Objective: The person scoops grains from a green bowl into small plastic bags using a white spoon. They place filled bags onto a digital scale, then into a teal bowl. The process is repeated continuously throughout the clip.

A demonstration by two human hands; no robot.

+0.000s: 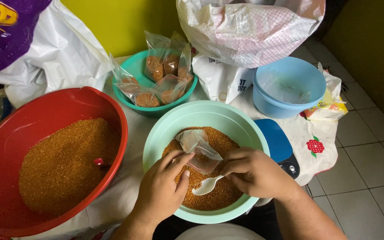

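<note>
At the lower centre of the frame, the left hand (pixel 161 189) pinches the mouth of a small clear bag (pixel 198 150) over the pale green bowl (pixel 156 138) of orange-brown grain (pixel 214 195). The right hand (pixel 256 173) has its fingers closed on a white plastic spoon (pixel 206 186). This looks like the bag-filling step; the next scoop calls for a bag mouth held wide and a level spoon.

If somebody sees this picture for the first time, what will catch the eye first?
First, the big red bowl at the left, full of orange-brown grain. Next, at the centre, the mint green bowl, where the left hand holds a small clear bag and the right hand holds a white spoon.
</note>
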